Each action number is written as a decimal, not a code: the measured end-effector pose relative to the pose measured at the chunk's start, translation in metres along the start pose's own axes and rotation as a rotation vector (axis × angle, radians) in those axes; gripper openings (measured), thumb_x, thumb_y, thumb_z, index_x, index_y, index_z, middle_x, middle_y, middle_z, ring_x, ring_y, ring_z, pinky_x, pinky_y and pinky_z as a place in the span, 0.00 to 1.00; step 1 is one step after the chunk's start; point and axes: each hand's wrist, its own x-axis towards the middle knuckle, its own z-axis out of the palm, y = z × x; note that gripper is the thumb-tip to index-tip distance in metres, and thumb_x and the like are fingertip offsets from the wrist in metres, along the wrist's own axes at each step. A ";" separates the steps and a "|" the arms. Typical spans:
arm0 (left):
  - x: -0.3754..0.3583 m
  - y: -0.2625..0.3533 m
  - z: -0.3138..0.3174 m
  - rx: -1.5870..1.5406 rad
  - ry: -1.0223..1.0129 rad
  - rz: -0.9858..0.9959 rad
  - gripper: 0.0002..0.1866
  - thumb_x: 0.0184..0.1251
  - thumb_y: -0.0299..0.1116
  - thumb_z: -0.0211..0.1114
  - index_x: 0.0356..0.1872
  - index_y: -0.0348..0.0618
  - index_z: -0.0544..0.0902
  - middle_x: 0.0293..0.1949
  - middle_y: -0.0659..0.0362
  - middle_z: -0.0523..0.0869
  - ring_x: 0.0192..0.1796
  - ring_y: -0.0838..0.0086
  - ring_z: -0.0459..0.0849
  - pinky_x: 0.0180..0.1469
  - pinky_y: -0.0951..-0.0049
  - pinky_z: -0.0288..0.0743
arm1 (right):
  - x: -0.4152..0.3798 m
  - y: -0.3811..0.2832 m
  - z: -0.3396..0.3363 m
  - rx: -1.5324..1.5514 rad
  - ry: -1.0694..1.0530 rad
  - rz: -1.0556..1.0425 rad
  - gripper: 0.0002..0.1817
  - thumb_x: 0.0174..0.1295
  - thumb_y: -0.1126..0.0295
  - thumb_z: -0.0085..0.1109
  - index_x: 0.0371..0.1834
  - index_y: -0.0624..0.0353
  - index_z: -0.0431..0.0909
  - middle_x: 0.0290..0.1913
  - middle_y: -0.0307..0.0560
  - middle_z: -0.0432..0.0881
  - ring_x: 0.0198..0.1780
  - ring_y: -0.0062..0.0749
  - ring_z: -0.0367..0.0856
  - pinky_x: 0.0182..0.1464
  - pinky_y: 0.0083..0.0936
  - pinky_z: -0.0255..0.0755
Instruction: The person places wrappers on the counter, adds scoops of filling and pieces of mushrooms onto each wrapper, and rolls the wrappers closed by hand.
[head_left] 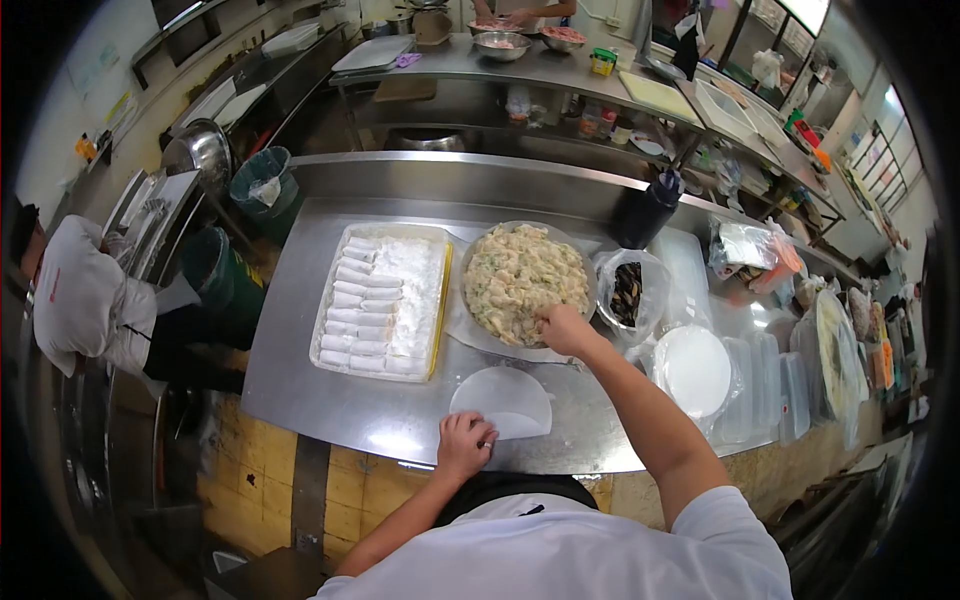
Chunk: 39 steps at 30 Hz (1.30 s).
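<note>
My right hand (565,331) reaches into a wide round bowl (468,318) heaped with pale, chunky filling (525,275) flecked with green. Its fingers are closed at the filling's near right edge. In front of the bowl, a thin, translucent round wrapper (505,395) lies on the steel table, its near edge folded over. At the wrapper's lower left edge, my left hand (464,446) has its fingers curled in, with a small dark spot at the fingertips; I cannot tell what they hold. White rolls (362,318) lie in a row on white powder in a tray (437,300) at left.
A bag-lined bowl (655,285) of dark pieces stands right of the filling, near a dark bottle (648,210). White round sheets (692,372) and clear plastic boxes (765,380) sit at right. Another person (95,295) stands at left by green bins (222,270); a co-worker's hands (510,18) are over bowls behind.
</note>
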 end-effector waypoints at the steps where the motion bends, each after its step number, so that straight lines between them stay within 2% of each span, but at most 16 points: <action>1: -0.001 0.000 0.000 -0.003 0.007 -0.002 0.09 0.63 0.39 0.81 0.41 0.52 0.92 0.52 0.58 0.86 0.59 0.55 0.82 0.66 0.49 0.71 | 0.003 0.000 0.004 -0.038 0.030 -0.016 0.12 0.67 0.68 0.60 0.42 0.61 0.93 0.42 0.69 0.91 0.50 0.69 0.90 0.57 0.54 0.83; 4: 0.000 0.000 -0.002 0.008 0.013 -0.009 0.09 0.63 0.40 0.82 0.41 0.53 0.92 0.52 0.58 0.86 0.59 0.56 0.82 0.66 0.49 0.71 | -0.002 -0.011 0.009 -0.189 -0.132 -0.038 0.14 0.69 0.63 0.62 0.41 0.60 0.93 0.42 0.69 0.90 0.49 0.68 0.90 0.55 0.56 0.82; 7: 0.000 0.000 -0.002 0.009 0.019 -0.011 0.09 0.62 0.41 0.82 0.39 0.53 0.92 0.52 0.59 0.85 0.59 0.57 0.83 0.66 0.49 0.71 | 0.002 -0.014 -0.001 -0.058 -0.163 -0.037 0.13 0.69 0.63 0.62 0.42 0.59 0.93 0.44 0.67 0.91 0.49 0.68 0.90 0.56 0.56 0.84; 10: 0.000 -0.003 0.003 0.008 0.022 -0.007 0.09 0.62 0.41 0.83 0.38 0.53 0.92 0.50 0.59 0.85 0.58 0.57 0.83 0.66 0.49 0.71 | 0.003 -0.022 0.003 -0.178 -0.087 -0.029 0.13 0.68 0.64 0.63 0.43 0.58 0.94 0.45 0.64 0.93 0.50 0.64 0.92 0.57 0.54 0.85; 13: 0.002 -0.003 0.003 0.014 0.014 0.007 0.09 0.62 0.41 0.82 0.38 0.53 0.92 0.49 0.59 0.85 0.58 0.58 0.83 0.66 0.49 0.72 | 0.001 -0.033 0.009 -0.391 -0.213 -0.047 0.13 0.69 0.64 0.63 0.43 0.57 0.95 0.46 0.64 0.93 0.51 0.61 0.93 0.57 0.52 0.86; 16: 0.003 -0.005 -0.002 -0.006 0.003 0.026 0.08 0.62 0.40 0.81 0.38 0.53 0.92 0.49 0.59 0.86 0.59 0.58 0.83 0.67 0.49 0.72 | 0.001 -0.041 -0.005 -0.382 -0.232 0.024 0.14 0.71 0.65 0.62 0.43 0.61 0.95 0.48 0.65 0.93 0.52 0.60 0.93 0.58 0.51 0.87; 19: 0.001 -0.012 0.000 -0.040 -0.016 0.019 0.09 0.63 0.39 0.81 0.40 0.52 0.92 0.51 0.57 0.86 0.61 0.57 0.83 0.69 0.48 0.72 | 0.005 -0.019 0.009 -0.458 -0.267 -0.009 0.14 0.71 0.66 0.61 0.43 0.64 0.94 0.49 0.68 0.93 0.53 0.63 0.93 0.58 0.51 0.86; 25: 0.002 -0.011 -0.013 0.013 0.013 0.028 0.12 0.62 0.40 0.81 0.45 0.52 0.93 0.57 0.54 0.86 0.65 0.55 0.82 0.73 0.47 0.70 | 0.011 -0.007 0.004 -0.392 -0.248 0.039 0.16 0.69 0.65 0.61 0.40 0.67 0.93 0.46 0.70 0.93 0.52 0.65 0.93 0.59 0.51 0.86; 28: 0.002 -0.012 -0.013 0.008 0.011 0.030 0.13 0.61 0.40 0.82 0.45 0.50 0.92 0.58 0.54 0.86 0.66 0.55 0.82 0.75 0.46 0.69 | 0.010 -0.004 0.011 -0.464 -0.292 0.004 0.16 0.72 0.61 0.59 0.41 0.62 0.93 0.44 0.67 0.92 0.51 0.65 0.92 0.57 0.53 0.85; 31: 0.001 -0.013 -0.012 0.004 0.033 0.024 0.14 0.60 0.40 0.82 0.44 0.48 0.91 0.58 0.54 0.86 0.66 0.54 0.82 0.75 0.46 0.69 | 0.015 -0.016 0.000 -0.420 -0.381 0.059 0.17 0.71 0.62 0.60 0.43 0.63 0.94 0.45 0.68 0.92 0.51 0.66 0.91 0.58 0.53 0.85; 34: 0.001 -0.013 -0.010 0.005 0.058 0.021 0.15 0.60 0.41 0.83 0.43 0.47 0.90 0.57 0.54 0.86 0.66 0.54 0.82 0.76 0.45 0.69 | 0.016 -0.018 -0.002 -0.416 -0.339 0.101 0.18 0.70 0.63 0.60 0.45 0.64 0.94 0.46 0.70 0.92 0.52 0.66 0.91 0.58 0.53 0.84; 37: 0.001 -0.015 -0.008 -0.002 0.076 0.013 0.16 0.59 0.41 0.83 0.42 0.47 0.89 0.57 0.54 0.86 0.65 0.54 0.82 0.76 0.45 0.69 | 0.009 -0.037 -0.010 -0.366 -0.398 0.074 0.18 0.69 0.65 0.61 0.47 0.70 0.92 0.49 0.71 0.92 0.55 0.66 0.91 0.58 0.50 0.84; 39: -0.001 -0.015 -0.009 -0.005 0.079 0.007 0.15 0.59 0.40 0.83 0.42 0.47 0.89 0.56 0.54 0.85 0.65 0.54 0.82 0.76 0.45 0.69 | 0.016 -0.045 -0.024 -0.239 -0.473 0.006 0.18 0.71 0.64 0.63 0.51 0.69 0.92 0.48 0.67 0.94 0.53 0.59 0.92 0.57 0.46 0.84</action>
